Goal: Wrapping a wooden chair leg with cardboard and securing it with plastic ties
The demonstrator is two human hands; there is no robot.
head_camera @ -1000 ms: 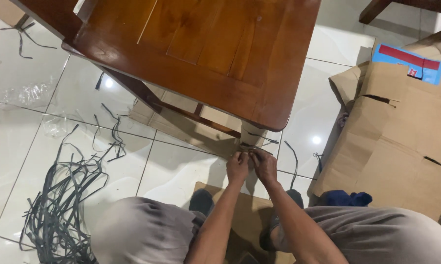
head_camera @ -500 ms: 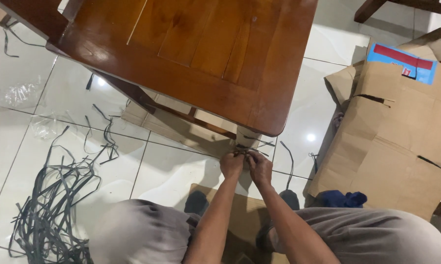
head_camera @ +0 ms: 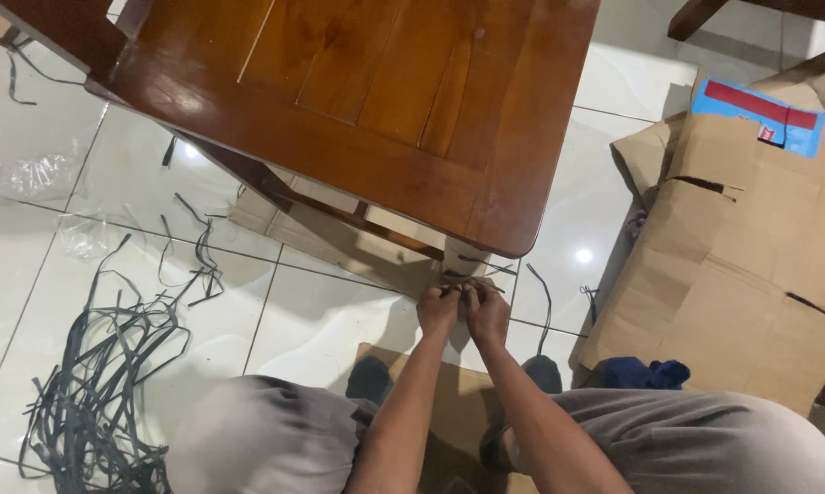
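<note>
Pinching a thin dark strap (head_camera: pixel 456 291) between them, both hands are working low at the wrapped leg (head_camera: pixel 463 259) of the wooden table, right where the strap is crossing the pale cardboard sleeve around that leg. The left hand (head_camera: pixel 439 309) and the right hand (head_camera: pixel 486 309) are both closed on the strap, knuckles nearly touching, and compared with a moment ago they are sitting closer together and tighter in against the leg, so the strap looks to be getting drawn snug or knotted rather than merely threaded; whether a knot is formed I cannot tell, as the fingers are covering it. Loose strap ends are trailing over the white tile floor (head_camera: pixel 339 320) just beside the leg. Above, the brown tabletop (head_camera: pixel 366 91) is overhanging the hands. A flattened cardboard box (head_camera: pixel 751 247) is lying to the right, with a blue cloth (head_camera: pixel 646 373) at its near edge, and a tangle of cut straps (head_camera: pixel 101 384) is heaped well off to the left.
</note>
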